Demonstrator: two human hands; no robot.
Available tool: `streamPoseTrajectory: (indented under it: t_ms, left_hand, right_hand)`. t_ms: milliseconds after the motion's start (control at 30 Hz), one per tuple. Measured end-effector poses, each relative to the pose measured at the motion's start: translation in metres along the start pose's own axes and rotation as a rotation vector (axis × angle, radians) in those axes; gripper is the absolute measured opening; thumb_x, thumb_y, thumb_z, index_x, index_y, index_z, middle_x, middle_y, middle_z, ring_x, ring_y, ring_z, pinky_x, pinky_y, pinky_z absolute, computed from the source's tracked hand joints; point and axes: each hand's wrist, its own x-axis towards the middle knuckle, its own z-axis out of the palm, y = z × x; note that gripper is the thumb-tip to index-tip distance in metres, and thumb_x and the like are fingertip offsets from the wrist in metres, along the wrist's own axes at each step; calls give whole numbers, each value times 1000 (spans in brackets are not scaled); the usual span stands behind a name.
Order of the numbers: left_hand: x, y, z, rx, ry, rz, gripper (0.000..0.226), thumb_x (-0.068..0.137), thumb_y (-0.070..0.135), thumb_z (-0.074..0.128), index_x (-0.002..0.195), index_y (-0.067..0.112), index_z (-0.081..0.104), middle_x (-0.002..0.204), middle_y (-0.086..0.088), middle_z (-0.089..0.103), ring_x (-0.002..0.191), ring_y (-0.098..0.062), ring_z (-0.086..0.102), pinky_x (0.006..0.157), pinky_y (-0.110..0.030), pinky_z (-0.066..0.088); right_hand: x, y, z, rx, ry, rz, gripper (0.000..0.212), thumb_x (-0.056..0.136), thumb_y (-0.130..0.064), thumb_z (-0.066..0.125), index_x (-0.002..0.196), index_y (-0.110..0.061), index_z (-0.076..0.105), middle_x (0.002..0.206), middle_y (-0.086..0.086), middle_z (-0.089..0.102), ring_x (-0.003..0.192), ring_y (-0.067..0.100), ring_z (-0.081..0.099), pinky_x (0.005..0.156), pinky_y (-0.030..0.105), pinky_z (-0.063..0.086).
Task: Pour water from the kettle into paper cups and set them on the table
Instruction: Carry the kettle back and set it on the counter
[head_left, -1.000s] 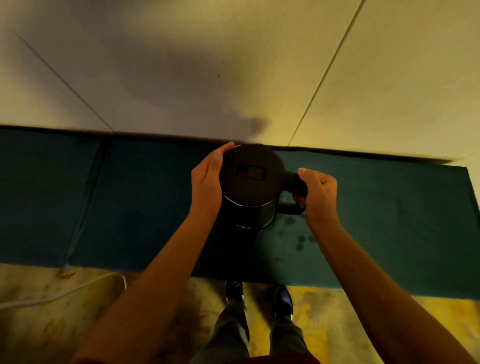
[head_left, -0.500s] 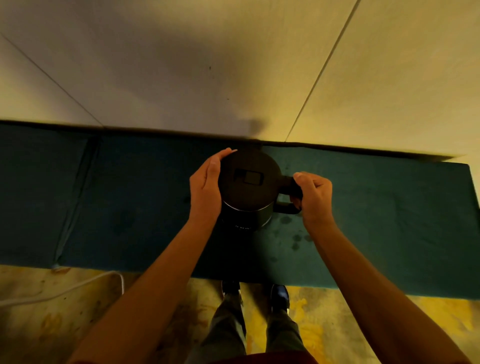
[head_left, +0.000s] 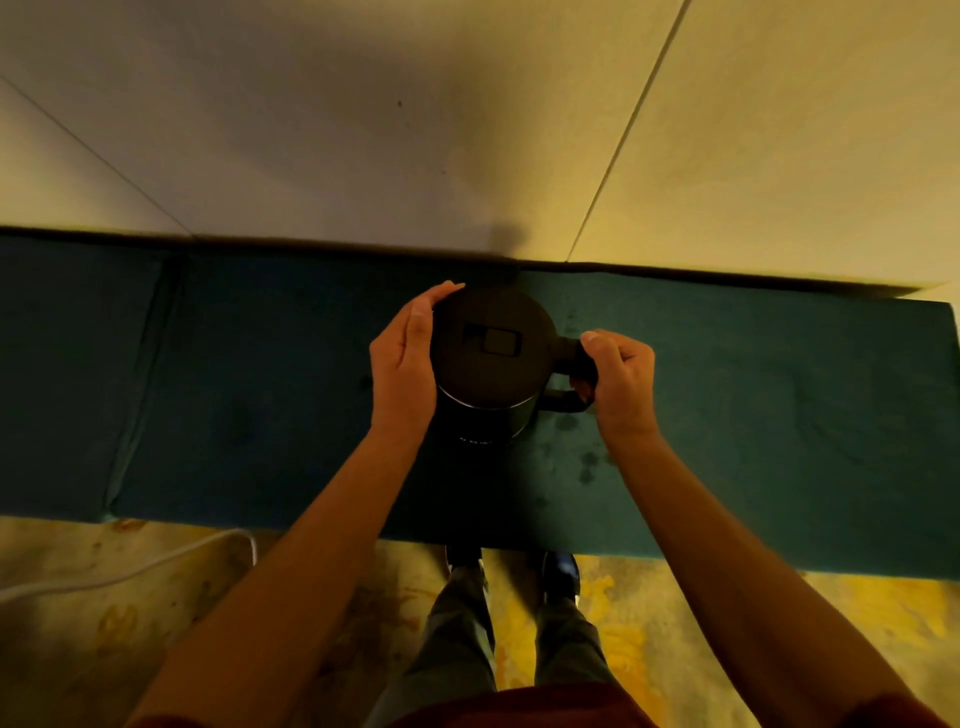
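Note:
A black kettle (head_left: 491, 364) with its lid closed stands upright on the dark teal surface (head_left: 779, 415), close to the wall. My left hand (head_left: 402, 364) lies flat against the kettle's left side, fingers curved round the lid's edge. My right hand (head_left: 618, 384) is closed round the kettle's handle on the right. No paper cups are in view.
A pale wall (head_left: 467, 130) rises right behind the teal surface. Dark wet spots (head_left: 587, 460) mark the cloth just right of the kettle. A white cable (head_left: 130, 571) runs across the yellowish floor at lower left. My shoes (head_left: 561, 571) stand at the surface's front edge.
The kettle and both hands have barely shifted; the hold is the same, and the view has drifted slightly.

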Motion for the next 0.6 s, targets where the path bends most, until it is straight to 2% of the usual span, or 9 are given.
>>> streamPoseTrajectory:
  t_ms: [100, 200, 267, 433, 500, 600]
  left_hand:
    - [-3, -3, 0, 17, -18, 20, 36, 108, 31, 37, 126, 22, 66, 126, 5, 68, 119, -14, 62, 99, -36, 52]
    - [-14, -11, -6, 40, -23, -2, 36, 108, 30, 36, 127, 22, 66, 126, 6, 67, 119, -13, 62, 96, -31, 53]
    - [-20, -16, -12, 55, -16, -9, 36, 108, 32, 36, 128, 25, 65, 127, 8, 66, 120, -11, 61, 96, -26, 52]
    - [-15, -16, -10, 101, -19, -24, 35, 107, 35, 37, 126, 30, 65, 125, 15, 67, 119, -5, 61, 94, -18, 50]
    - [-17, -15, -12, 126, -22, -23, 34, 107, 36, 37, 126, 34, 65, 125, 17, 66, 118, -4, 61, 93, -17, 50]
    - [-15, -15, -16, 176, -31, -33, 33, 105, 42, 36, 125, 42, 63, 124, 24, 64, 117, -1, 60, 92, -14, 50]
  right_hand:
    - [-1, 3, -4, -23, -1, -6, 48, 84, -31, 57, 50, -1, 41, 49, 12, 34, 45, 23, 34, 42, 39, 28]
    - [-7, 7, -6, -67, -36, 2, 40, 84, -31, 57, 47, -25, 44, 46, -5, 36, 43, 17, 34, 42, 38, 27]
    - [-10, 8, -4, -79, -57, 10, 40, 84, -31, 57, 46, -28, 43, 46, -11, 35, 42, 11, 32, 43, 33, 26]
    - [-9, 6, -4, -80, -45, 39, 41, 82, -32, 55, 44, -30, 42, 46, -14, 33, 42, 6, 32, 41, 26, 27]
    - [-10, 6, -4, -86, -47, 36, 39, 82, -33, 55, 46, -27, 41, 47, -7, 33, 43, 13, 33, 42, 32, 28]
    - [-10, 7, -4, -103, -58, 23, 46, 83, -33, 55, 51, -5, 37, 53, 8, 31, 50, 23, 31, 46, 47, 28]
